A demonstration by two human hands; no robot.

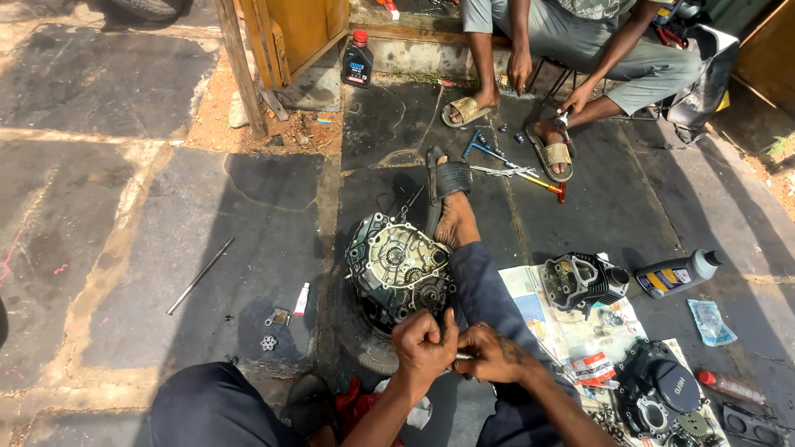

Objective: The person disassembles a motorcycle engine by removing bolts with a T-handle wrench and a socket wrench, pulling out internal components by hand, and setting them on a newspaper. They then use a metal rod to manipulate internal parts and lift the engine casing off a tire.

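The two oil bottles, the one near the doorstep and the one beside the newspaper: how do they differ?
The dark bottle near the doorstep stands upright; the grey bottle beside the newspaper lies on its side. The dark bottle has a red cap, the grey bottle a pale one. The dark bottle looks squat, the grey bottle longer and slimmer. Both are labelled plastic bottles on the paving.

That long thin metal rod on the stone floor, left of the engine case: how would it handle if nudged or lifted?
The metal rod looks straight, round and thin, so it would probably roll if pushed sideways. It seems stiff, likely steel, fairly heavy for its width. Lying flat on the paving, it may be fiddly to pinch up.
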